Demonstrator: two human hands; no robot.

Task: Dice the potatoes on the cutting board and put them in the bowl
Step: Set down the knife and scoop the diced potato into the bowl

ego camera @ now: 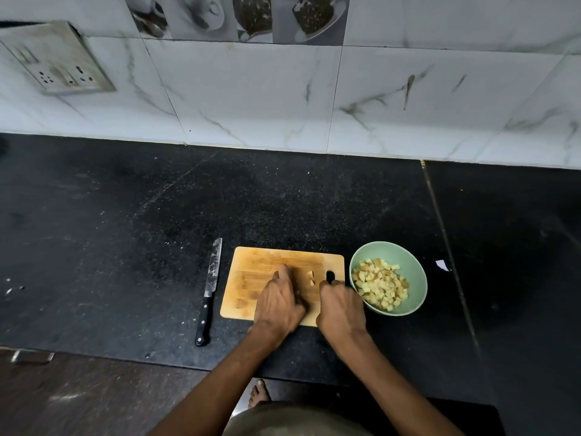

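The wooden cutting board lies on the black counter. A couple of small potato dice sit on it between my hands. My left hand rests on the middle of the board with straight fingers, just left of those pieces. My right hand is curled over the board's right end by the handle hole, thumb on top, gripping that end. The green bowl stands right of the board, touching close to my right hand, and holds several potato dice.
A black-handled knife lies on the counter left of the board, blade pointing away from me. A small white scrap lies right of the bowl. The tiled wall runs along the back; the counter's front edge is near my body.
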